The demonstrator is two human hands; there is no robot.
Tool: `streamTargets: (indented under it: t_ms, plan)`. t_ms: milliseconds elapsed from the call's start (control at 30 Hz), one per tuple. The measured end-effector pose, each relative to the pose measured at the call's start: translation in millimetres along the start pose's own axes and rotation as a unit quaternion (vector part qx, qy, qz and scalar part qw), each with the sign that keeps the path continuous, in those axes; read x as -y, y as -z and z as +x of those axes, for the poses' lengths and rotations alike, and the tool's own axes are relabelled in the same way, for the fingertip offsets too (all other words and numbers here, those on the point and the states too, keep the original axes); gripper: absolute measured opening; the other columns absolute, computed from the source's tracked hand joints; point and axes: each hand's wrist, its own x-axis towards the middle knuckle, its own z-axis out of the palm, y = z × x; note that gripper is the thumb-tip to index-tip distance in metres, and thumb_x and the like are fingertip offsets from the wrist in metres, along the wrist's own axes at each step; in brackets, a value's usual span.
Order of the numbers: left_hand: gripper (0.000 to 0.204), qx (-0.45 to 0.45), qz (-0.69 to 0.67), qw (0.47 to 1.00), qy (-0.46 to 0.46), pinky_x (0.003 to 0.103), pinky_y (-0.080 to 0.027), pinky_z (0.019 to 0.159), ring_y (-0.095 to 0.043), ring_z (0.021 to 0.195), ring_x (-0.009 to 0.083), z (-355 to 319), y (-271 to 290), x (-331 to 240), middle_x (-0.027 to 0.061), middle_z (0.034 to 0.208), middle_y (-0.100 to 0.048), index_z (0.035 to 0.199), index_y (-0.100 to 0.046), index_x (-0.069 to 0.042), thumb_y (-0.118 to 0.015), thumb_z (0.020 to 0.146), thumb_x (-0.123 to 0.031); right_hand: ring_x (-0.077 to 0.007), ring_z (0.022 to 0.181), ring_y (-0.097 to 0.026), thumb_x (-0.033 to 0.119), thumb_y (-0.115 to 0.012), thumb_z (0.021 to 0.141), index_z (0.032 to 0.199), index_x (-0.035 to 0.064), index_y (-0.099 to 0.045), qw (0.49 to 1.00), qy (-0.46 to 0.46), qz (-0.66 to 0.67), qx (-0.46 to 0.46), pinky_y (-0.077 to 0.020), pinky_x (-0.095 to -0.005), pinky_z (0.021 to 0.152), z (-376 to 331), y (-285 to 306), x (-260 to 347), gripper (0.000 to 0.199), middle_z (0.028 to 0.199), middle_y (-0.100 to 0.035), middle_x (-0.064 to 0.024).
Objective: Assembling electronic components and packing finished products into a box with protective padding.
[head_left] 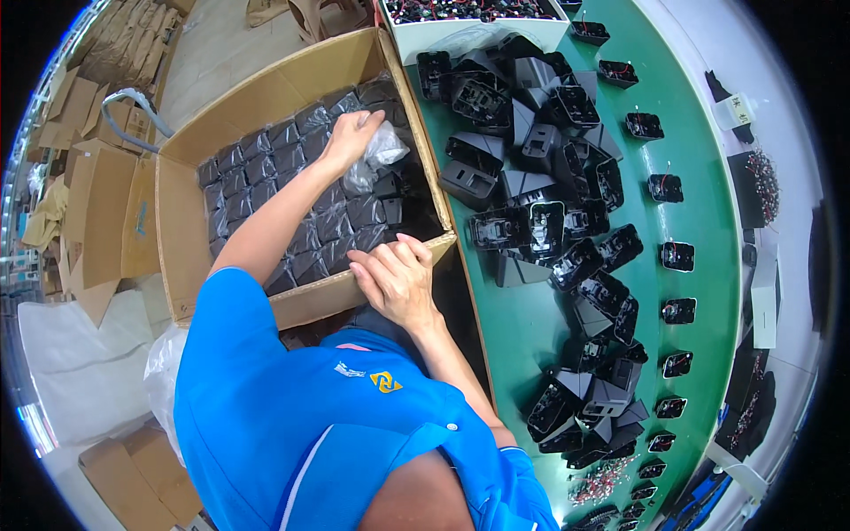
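My left hand (pixel 353 140) reaches over an open cardboard box (pixel 292 75), its fingers closed on a crumpled clear plastic bag (pixel 386 146). Rows of black plastic housings (pixel 259 168) in clear wrapping fill most of the box below it. A darker gap shows at the box's right side, near a few housings by the bag. On the box's near rim, close to the right corner, rests my right hand (pixel 396 276); its fingers curl over the cardboard edge.
Right of the box, a green table (pixel 531 323) bears heaped black housings (pixel 540 150) and a long row of open ones (pixel 677 257). A white tray (pixel 482 34) of small wired parts stands at the far end. Flattened cartons (pixel 93 203) lie at the left.
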Motion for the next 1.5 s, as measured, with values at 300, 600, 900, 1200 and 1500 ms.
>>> streamTargets:
  t_ms: [300, 600, 900, 1200, 1500]
  plan:
    - [0.019, 0.098, 0.329, 0.935, -0.088, 0.048, -0.047, 0.060, -0.063, 0.067, 0.0427, 58.4, -18.9, 25.8, 0.0180, 0.079, -0.068, 0.082, -0.066, -0.002, -0.063, 0.079, -0.020, -0.0130, 0.077, -0.052, 0.019, -0.066, 0.092, 0.097, 0.0130, -0.074, 1.000, 0.004, -0.007, 0.003, -0.0356, -0.0298, 0.101, -1.9, -3.0, 0.8, 0.011, 0.082, -0.059, 0.0023]
    - [0.024, 0.109, 0.340, 0.923, -0.144, 0.047, -0.048, 0.061, -0.063, 0.068, 0.0426, 63.3, -19.8, 38.4, 0.0186, 0.078, -0.068, 0.080, -0.065, 0.001, -0.066, 0.076, -0.023, -0.0132, 0.075, -0.051, 0.019, -0.066, 0.092, 0.098, 0.0119, -0.073, 1.000, 0.016, -0.016, -0.003, -0.0351, -0.0294, 0.101, -1.2, -3.1, 0.5, 0.012, 0.082, -0.056, 0.0017]
    - [0.020, -0.040, 0.000, 0.987, 0.158, 0.048, -0.050, 0.066, -0.065, 0.076, 0.0422, 61.8, 25.4, 18.8, 0.0210, 0.080, -0.069, 0.080, -0.065, 0.003, -0.062, 0.079, -0.017, -0.0131, 0.076, -0.051, 0.020, -0.066, 0.092, 0.099, 0.0127, -0.074, 1.000, 0.005, -0.012, -0.003, -0.0351, -0.0294, 0.101, -3.7, -2.8, -1.7, 0.013, 0.082, -0.056, 0.0018]
    - [0.021, 0.046, 0.326, 0.941, -0.081, 0.048, -0.051, 0.061, -0.067, 0.070, 0.0403, 111.3, 0.3, 59.1, 0.0170, 0.083, -0.072, 0.083, -0.068, -0.001, -0.057, 0.087, -0.019, -0.0121, 0.077, -0.052, 0.018, -0.066, 0.091, 0.101, 0.0150, -0.075, 1.000, 0.011, -0.020, 0.010, -0.0326, -0.0319, 0.104, -2.8, -5.5, -2.2, 0.014, 0.078, -0.057, 0.0036]
    - [0.016, -0.050, 0.092, 0.994, 0.014, 0.047, -0.051, 0.060, -0.065, 0.067, 0.0378, 105.3, 6.4, 57.0, 0.0162, 0.079, -0.071, 0.080, -0.073, -0.007, -0.064, 0.080, -0.019, -0.0140, 0.078, -0.054, 0.019, -0.067, 0.090, 0.103, 0.0173, -0.074, 0.997, 0.006, -0.060, 0.045, -0.0356, -0.0328, 0.100, -1.9, -1.4, 4.3, 0.015, 0.083, -0.063, 0.0033]
